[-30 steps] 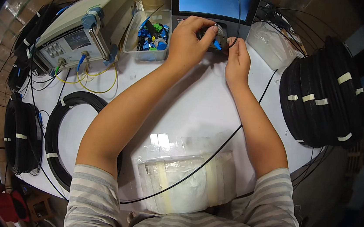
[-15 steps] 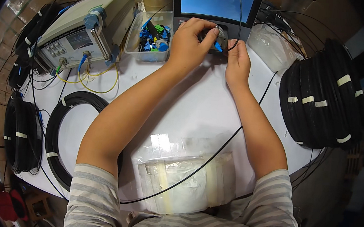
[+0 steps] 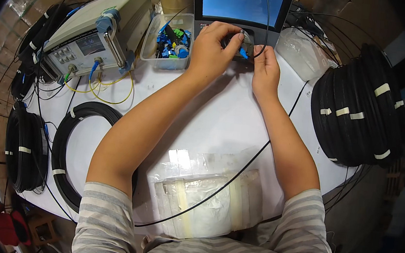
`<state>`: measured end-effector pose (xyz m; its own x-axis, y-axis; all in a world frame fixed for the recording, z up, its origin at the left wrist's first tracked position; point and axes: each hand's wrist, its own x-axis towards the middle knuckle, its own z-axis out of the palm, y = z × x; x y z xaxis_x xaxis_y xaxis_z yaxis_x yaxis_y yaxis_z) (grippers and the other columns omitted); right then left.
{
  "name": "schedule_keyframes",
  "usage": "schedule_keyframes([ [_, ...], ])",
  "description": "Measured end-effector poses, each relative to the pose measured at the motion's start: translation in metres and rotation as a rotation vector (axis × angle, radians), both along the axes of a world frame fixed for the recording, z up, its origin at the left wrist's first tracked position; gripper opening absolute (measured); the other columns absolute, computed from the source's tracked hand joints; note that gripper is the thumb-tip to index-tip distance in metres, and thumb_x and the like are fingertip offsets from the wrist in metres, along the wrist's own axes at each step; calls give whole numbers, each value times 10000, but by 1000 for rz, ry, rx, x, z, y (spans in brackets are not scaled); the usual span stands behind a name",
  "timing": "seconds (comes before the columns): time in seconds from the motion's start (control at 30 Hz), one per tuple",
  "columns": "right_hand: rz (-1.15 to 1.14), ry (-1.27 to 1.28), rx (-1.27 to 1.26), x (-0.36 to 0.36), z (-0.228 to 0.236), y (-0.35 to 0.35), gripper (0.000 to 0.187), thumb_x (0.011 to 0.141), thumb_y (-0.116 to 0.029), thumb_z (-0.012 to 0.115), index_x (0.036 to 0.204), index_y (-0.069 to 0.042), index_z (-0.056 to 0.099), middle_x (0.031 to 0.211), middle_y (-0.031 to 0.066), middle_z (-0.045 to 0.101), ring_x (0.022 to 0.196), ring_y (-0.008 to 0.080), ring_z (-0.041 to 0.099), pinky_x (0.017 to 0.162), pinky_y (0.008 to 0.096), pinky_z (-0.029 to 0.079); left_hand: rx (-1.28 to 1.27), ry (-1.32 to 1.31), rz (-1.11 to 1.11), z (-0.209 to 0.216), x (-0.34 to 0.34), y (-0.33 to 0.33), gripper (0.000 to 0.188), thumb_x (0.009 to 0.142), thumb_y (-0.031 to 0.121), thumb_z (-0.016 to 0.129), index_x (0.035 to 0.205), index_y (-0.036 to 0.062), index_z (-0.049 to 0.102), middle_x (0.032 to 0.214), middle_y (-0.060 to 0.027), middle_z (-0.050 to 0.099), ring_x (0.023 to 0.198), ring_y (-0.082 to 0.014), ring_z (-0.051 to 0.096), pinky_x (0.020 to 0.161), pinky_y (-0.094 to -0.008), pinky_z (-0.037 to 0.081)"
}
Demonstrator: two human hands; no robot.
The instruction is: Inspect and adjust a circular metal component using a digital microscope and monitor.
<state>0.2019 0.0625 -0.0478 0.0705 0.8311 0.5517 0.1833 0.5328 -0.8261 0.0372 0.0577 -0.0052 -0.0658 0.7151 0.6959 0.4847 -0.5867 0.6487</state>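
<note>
Upper centre of frame, both hands meet at the base of a monitor (image 3: 243,3). Left hand (image 3: 212,47) curls over a small grey device (image 3: 244,41), fingers pinching a blue connector (image 3: 243,53) at its front, likely to steady it. Right hand (image 3: 265,71) sits just beside, fingertips pinched on the thin black cable (image 3: 237,173) that trails down across the white table (image 3: 203,121) and over clear crinkly plastic bags (image 3: 204,205). Upper left: boxy beige test instrument (image 3: 94,33) with yellow leads, clear tray (image 3: 169,40) of blue connectors. Right edge: glossy black cable coils (image 3: 360,107), white-taped.
</note>
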Motion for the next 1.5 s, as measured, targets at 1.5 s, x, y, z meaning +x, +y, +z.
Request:
schedule_keyframes([
  [1.5,-8,39,14,-1,-6,1,289,1121,-313,581,1089,-36,655,854,-5,635,780,80,540,719,265,470,13,13,-4,0,0,-1,208,991,178,747,1101,4,776,1016,-60,731,785,-131,675,710,-272,541],
])
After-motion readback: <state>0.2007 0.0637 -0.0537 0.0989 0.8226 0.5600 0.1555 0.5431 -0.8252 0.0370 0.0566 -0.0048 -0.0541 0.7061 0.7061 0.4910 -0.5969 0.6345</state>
